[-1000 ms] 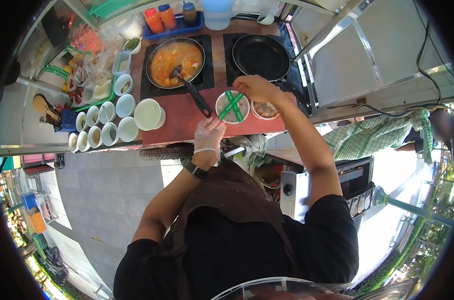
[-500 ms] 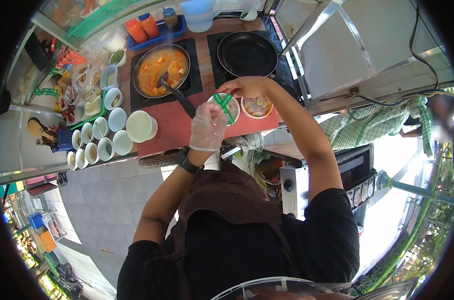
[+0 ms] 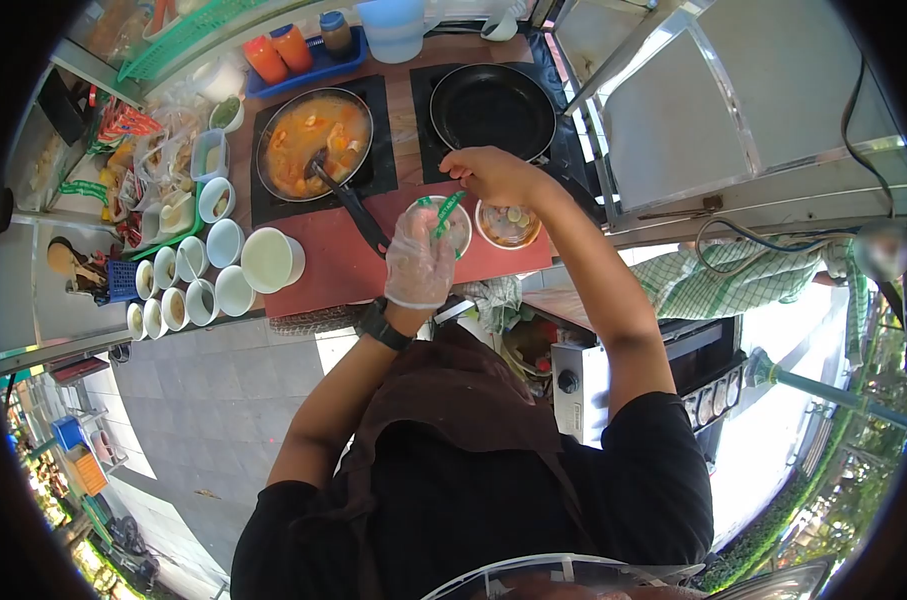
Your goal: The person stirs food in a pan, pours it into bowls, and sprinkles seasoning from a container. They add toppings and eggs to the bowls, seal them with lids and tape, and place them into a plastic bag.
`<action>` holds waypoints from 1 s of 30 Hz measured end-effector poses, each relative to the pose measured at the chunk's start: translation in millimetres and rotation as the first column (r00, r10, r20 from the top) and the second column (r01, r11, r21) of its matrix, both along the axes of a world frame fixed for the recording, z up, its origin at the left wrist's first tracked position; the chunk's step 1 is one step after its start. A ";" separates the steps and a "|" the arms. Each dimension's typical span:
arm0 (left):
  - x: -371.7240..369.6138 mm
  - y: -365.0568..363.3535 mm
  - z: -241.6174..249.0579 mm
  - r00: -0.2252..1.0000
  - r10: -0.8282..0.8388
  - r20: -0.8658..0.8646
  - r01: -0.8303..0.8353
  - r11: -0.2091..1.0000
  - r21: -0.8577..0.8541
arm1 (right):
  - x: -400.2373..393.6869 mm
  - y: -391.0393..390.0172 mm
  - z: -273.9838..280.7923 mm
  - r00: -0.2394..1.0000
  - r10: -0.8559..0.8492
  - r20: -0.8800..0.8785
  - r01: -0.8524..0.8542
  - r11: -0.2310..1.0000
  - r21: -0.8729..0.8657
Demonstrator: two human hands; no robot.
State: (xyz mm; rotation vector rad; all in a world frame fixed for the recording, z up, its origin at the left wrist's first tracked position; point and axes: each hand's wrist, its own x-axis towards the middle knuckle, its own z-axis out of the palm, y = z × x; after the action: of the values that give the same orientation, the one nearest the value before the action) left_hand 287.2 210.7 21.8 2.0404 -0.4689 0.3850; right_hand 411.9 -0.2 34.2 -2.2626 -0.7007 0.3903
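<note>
My left hand (image 3: 419, 262), in a clear plastic glove, lies against the left side of a round lidded tub (image 3: 459, 232). Its fingers are closed on the edge. A green printed strip (image 3: 447, 214) runs across the tub's top, partly under these fingers. My bare right hand (image 3: 491, 176) is raised just beyond the tub, its fingers bent together; anything in them is too small to make out. Below that hand stands a second round clear tub (image 3: 509, 224) with orange-brown food. Left of the gloved hand, a black-handled ladle (image 3: 357, 208) rests in a pan of orange stew (image 3: 316, 143).
An empty black frying pan (image 3: 493, 112) sits on the right burner. Several white cups (image 3: 225, 243) line the counter's left side, near a larger white tub (image 3: 271, 260). Sauce bottles stand in a blue tray (image 3: 308, 76) at the back. A red mat (image 3: 323, 270) covers the front edge.
My right hand has lifted off the green strip and moved slightly away from the tub. My left hand stays at the tub, its fingers now over the strip's near part.
</note>
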 end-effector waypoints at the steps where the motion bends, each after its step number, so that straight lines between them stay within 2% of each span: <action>1: -6.5 1.2 4.1 1.000 0.000 -0.001 0.000 1.000 0.003 | -7.0 2.1 3.8 1.000 0.000 -0.001 0.000 1.000 0.003; 3: -18.0 1.0 9.5 1.000 -0.023 -0.015 0.024 0.999 0.047 | -21.1 7.0 13.9 0.964 -0.055 0.260 0.090 0.988 -0.126; 4: -19.7 1.4 8.2 0.997 -0.064 0.038 0.062 0.997 0.039 | -27.6 12.4 23.0 0.964 -0.047 0.262 0.082 0.989 -0.124; 6: -27.1 0.8 5.2 0.998 -0.064 0.005 0.064 0.994 0.094 | -35.1 24.0 39.3 0.979 -0.157 -0.131 0.140 0.981 -0.133; 8: -33.0 2.0 7.5 0.997 -0.078 -0.009 0.079 0.978 0.194 | -33.3 26.9 16.2 0.982 -0.141 -0.126 0.125 0.984 -0.124; 12: -32.1 4.0 2.8 0.992 -0.107 0.073 0.087 0.968 0.236 | -23.2 29.1 7.4 0.981 -0.061 -0.185 0.041 0.993 -0.108; 14: -27.7 6.3 4.5 0.992 -0.117 0.039 0.106 0.972 0.210 | -14.1 20.6 -4.8 0.976 -0.034 -0.215 0.017 0.997 -0.082; 16: -23.5 6.0 6.5 0.991 -0.135 0.002 0.132 0.975 0.180 | -5.9 9.8 -16.1 0.979 0.172 -0.109 -0.171 0.985 0.016; 17: -19.5 5.1 7.5 0.993 -0.119 0.007 0.116 0.978 0.172 | -3.3 6.7 -19.2 0.981 0.164 -0.105 -0.164 0.986 0.009; 19: -13.2 4.3 7.5 0.994 -0.105 0.016 0.101 0.982 0.157 | 0.4 7.7 -14.6 0.954 0.189 -0.231 -0.207 0.977 -0.057; 21: -9.1 4.9 2.9 0.977 -0.132 -0.169 0.147 0.986 0.075 | 2.9 6.9 -4.4 0.942 0.170 -0.290 -0.208 0.972 -0.105; 22: -6.5 4.5 1.0 0.977 -0.135 -0.167 0.149 0.986 0.073 | 3.1 6.5 0.9 0.924 0.150 -0.351 -0.212 0.966 -0.146; 24: -1.2 2.9 -3.4 0.994 -0.107 -0.029 0.109 0.990 0.084 | 4.1 1.5 -2.0 0.938 0.122 -0.325 -0.188 0.966 -0.180; 26: 5.2 -0.2 -10.9 0.995 -0.087 -0.039 0.088 0.996 0.032 | 4.6 -4.3 -10.3 0.950 0.096 -0.298 -0.164 0.963 -0.213; 28: 9.8 -0.8 -13.7 0.996 -0.072 -0.054 0.071 0.997 -0.017 | 0.9 -9.1 -21.1 0.971 0.208 -0.123 -0.210 0.978 -0.009; 29: 12.7 0.5 -14.6 0.997 -0.059 -0.045 0.060 0.998 0.010 | 1.4 -10.8 -26.3 0.972 0.199 -0.123 -0.201 0.980 -0.008; 30: 14.5 -0.6 -13.9 0.998 -0.047 -0.033 0.048 0.998 0.038 | 2.7 -6.7 -25.8 0.956 0.208 -0.208 -0.209 0.978 0.019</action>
State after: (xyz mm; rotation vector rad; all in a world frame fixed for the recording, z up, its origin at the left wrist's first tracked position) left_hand 301.7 210.0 7.9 2.0663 -0.5075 0.3158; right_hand 414.6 -7.0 8.4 -2.1166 -0.8297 0.7209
